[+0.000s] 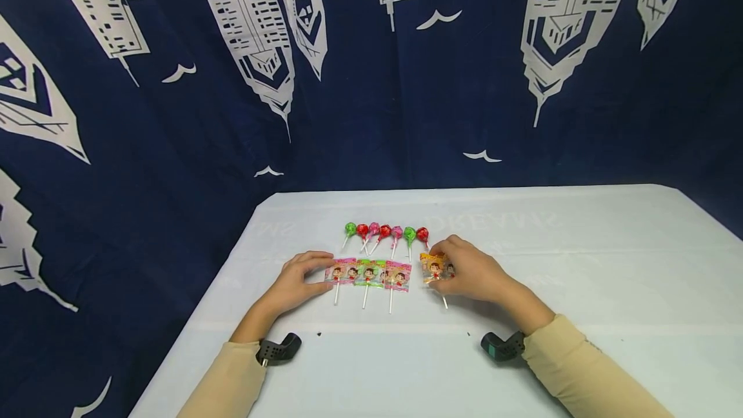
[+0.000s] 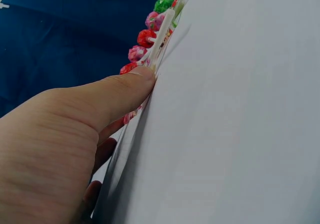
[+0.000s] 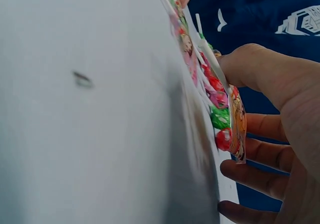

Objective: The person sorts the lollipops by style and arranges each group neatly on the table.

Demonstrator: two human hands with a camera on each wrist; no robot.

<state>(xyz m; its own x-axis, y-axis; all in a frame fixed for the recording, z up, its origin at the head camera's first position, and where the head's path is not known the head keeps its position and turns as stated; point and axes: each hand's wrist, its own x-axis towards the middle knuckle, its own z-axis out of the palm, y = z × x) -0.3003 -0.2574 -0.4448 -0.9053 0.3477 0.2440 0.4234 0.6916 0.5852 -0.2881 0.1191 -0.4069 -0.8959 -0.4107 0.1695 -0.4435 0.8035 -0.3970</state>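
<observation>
My right hand (image 1: 473, 271) grips an orange-wrapped lollipop (image 1: 432, 268) by its wrapper between thumb and fingers; its white stick points toward me. In the right wrist view the orange wrapper (image 3: 239, 115) is tilted up off the table. To its left lie a pink-wrapped lollipop (image 1: 398, 276), a green-wrapped lollipop (image 1: 369, 273) and another pink-wrapped lollipop (image 1: 344, 271), side by side with sticks toward me. My left hand (image 1: 300, 280) pinches the leftmost pink packet at its left edge, thumb below and fingers above. The left thumb (image 2: 120, 93) hides part of it.
Behind the packets is a row of several round lollipops in green, red and pink (image 1: 386, 231), sticks toward me. They lie on a white-covered table (image 1: 580, 263). A navy cloth with white building prints (image 1: 360, 134) hangs beyond the far edge. A small dark speck (image 1: 318, 334) lies in front.
</observation>
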